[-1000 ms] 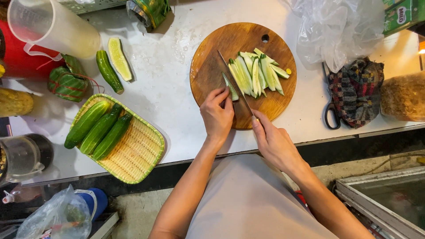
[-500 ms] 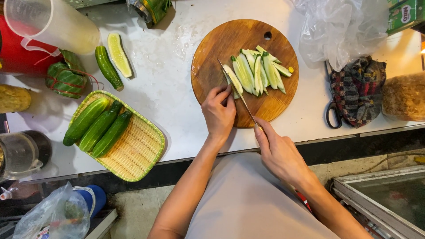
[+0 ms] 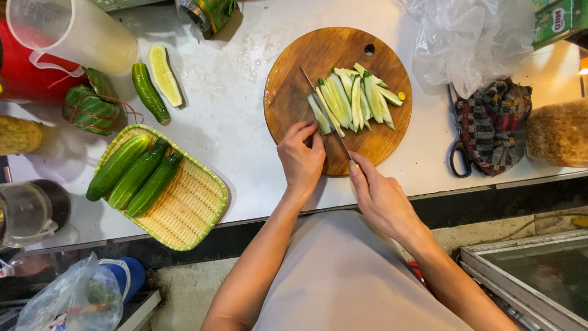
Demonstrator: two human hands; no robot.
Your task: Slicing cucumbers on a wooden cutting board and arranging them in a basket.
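The right hand (image 3: 383, 196) is gripping a slim steel knife (image 3: 327, 116) along a pale green cucumber strip (image 3: 320, 115) on the round wooden board (image 3: 294, 79), the left hand (image 3: 301, 156) pinning it with closed fingertips, risking a nick if it's slipping.

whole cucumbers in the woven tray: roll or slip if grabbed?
The whole cucumbers look round and smooth-skinned, so probably apt to roll on the flat counter. The raised rim of the woven tray likely keeps them in. They look firm, not floppy; the glossy skin may be slippery.
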